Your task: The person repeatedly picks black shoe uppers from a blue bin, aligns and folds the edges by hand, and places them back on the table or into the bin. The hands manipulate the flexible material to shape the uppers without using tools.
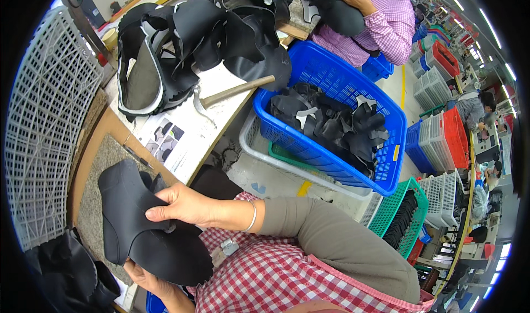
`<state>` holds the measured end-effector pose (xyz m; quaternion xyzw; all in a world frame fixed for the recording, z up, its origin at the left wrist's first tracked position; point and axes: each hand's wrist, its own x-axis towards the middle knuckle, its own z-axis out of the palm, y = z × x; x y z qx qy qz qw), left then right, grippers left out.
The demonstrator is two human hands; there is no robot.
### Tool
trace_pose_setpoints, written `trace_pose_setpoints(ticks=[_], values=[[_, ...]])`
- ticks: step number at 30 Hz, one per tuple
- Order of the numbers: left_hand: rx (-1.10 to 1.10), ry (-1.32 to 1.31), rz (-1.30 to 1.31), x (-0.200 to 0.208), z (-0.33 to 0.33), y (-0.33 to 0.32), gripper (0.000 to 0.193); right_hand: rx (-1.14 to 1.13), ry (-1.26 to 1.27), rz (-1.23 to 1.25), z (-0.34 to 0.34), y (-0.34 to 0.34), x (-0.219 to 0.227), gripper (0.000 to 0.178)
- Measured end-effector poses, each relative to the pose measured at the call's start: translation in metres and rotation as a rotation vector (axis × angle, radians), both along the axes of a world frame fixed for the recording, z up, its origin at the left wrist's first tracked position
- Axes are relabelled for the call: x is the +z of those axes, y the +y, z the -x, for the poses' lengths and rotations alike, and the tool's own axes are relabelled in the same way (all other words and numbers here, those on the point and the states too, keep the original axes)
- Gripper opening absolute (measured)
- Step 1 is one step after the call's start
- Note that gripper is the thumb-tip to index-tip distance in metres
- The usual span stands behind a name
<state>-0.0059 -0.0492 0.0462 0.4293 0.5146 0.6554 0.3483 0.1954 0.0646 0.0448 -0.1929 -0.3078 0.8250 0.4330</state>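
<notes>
A black leather shoe upper (124,202), smooth and curved, is held in front of me over the grey stone slab (91,213). My right hand (185,205) pinches it near its middle, thumb on top and the other fingers partly hidden beneath. From below, my left hand (148,280) grips its lower edge, with most fingers behind the leather. Just beyond, a printed sheet (176,158) with pictures of shoe parts lies on the white table, and a dark pen-like tool (138,155) rests beside the slab.
A wooden-handled hammer (237,90) lies near several black uppers (199,31) piled on the table. A blue basket (326,166) of black pieces stands to the right. A white plastic crate (49,125) rises at the left. Across from me, a co-worker (381,15) handles another upper.
</notes>
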Motion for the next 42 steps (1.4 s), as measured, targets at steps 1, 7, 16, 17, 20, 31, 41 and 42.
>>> trace_pose_setpoints(ticks=[1, 7, 16, 17, 20, 31, 41, 42], values=[[0.043, -0.021, 0.008, -0.003, -0.006, 0.002, 0.034, 0.005, -0.066, -0.021, 0.001, 0.0, -0.001, 0.028], [0.191, -0.204, 0.297, 0.006, -0.024, 0.014, 0.033, 0.049, -0.169, -0.151, 0.013, -0.004, -0.011, 0.03], [0.155, -0.26, 0.405, 0.003, -0.014, 0.008, 0.034, 0.057, -0.26, -0.247, 0.022, -0.002, -0.014, 0.032], [0.076, -0.159, 0.427, 0.001, -0.01, 0.006, 0.034, 0.063, -0.274, -0.255, 0.023, -0.001, -0.014, 0.033], [-0.027, -0.105, 0.44, -0.003, -0.001, 0.002, 0.037, 0.087, -0.31, -0.288, 0.025, -0.003, -0.015, 0.033], [0.06, -0.852, 0.379, -0.009, 0.018, -0.001, 0.051, 0.07, -0.325, -0.316, 0.021, -0.007, -0.017, 0.033], [0.154, -0.775, 0.343, -0.008, 0.021, 0.001, 0.053, 0.052, -0.291, -0.333, 0.022, -0.01, -0.016, 0.035], [0.166, -0.754, 0.34, -0.008, 0.022, -0.001, 0.052, 0.058, -0.311, -0.337, 0.022, -0.01, -0.015, 0.033]])
